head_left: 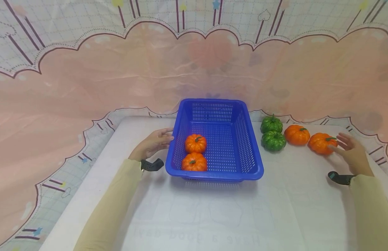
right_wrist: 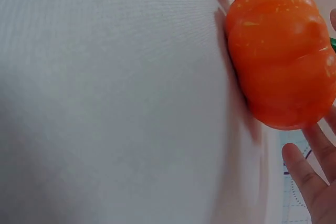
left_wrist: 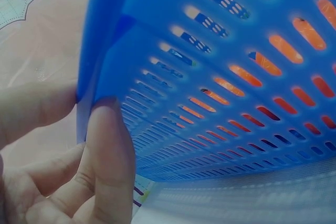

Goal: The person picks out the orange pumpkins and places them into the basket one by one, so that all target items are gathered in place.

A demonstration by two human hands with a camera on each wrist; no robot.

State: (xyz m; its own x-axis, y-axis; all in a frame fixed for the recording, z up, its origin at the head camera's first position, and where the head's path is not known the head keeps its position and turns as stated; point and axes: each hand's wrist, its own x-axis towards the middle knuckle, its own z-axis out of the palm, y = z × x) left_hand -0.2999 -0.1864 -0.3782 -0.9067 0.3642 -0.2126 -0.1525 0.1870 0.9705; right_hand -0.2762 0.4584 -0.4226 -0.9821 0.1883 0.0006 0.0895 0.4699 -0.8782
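Note:
A blue plastic basket point(head_left: 214, 176) with slotted walls holds two orange pumpkins, one point(head_left: 195, 143) behind the other point(head_left: 194, 162), along its left side. My left hand point(head_left: 154, 142) pinches the basket's left rim between thumb and fingers; the left wrist view shows the rim point(left_wrist: 86, 87) between them. At the far right, my right hand point(head_left: 354, 153) is beside the rightmost orange pumpkin point(head_left: 322, 143), its fingers spread and partly bent. In the right wrist view this pumpkin point(right_wrist: 281, 61) lies by the fingers, which are not closed round it; whether they touch it I cannot tell.
Right of the basket stand two green pumpkins, one at the back point(head_left: 271, 124) and one in front point(head_left: 273, 141). Another orange pumpkin point(head_left: 297, 135) sits between them and the rightmost one. A patterned cloth point(head_left: 212, 69) hangs behind the white table point(head_left: 194, 212).

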